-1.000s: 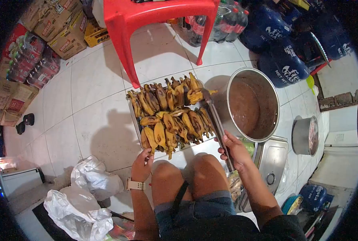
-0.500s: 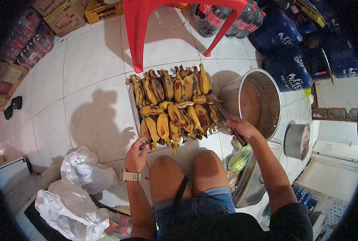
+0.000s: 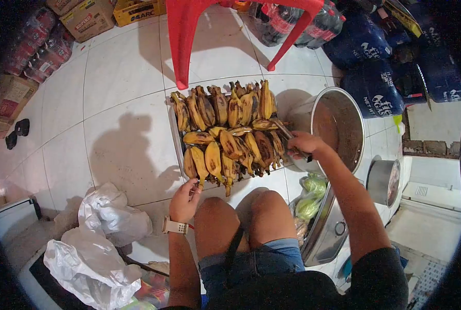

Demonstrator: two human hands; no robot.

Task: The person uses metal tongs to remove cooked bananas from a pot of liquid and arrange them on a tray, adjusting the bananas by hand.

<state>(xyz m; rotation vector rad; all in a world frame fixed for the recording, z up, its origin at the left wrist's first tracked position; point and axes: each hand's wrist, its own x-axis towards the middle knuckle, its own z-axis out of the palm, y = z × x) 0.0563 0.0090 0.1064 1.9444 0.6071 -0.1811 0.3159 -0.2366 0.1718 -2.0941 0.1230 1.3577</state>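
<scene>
Rows of ripe, dark-spotted bananas [image 3: 229,143] lie on a metal tray [image 3: 175,135] on the tiled floor. My left hand [image 3: 185,199], with a watch on its wrist, pinches the stem end of a yellow banana [image 3: 198,163] at the near left corner. In my right hand [image 3: 305,144] are metal tongs [image 3: 283,127], their far end touching or close to a banana at the right end of the middle row. The tips of the tongs are hard to make out.
A large pot [image 3: 317,116] stands right of the tray, a smaller pot [image 3: 383,182] beyond it. Red chair legs [image 3: 181,57] rise behind the bananas. White plastic bags [image 3: 93,268] lie at the lower left, bagged green produce [image 3: 309,204] at the right, blue gas cylinders [image 3: 372,93] at the upper right.
My left hand has moved slightly right and closed on a banana's stem end. My right hand has shifted up with the tongs, which look more closed over the middle row.
</scene>
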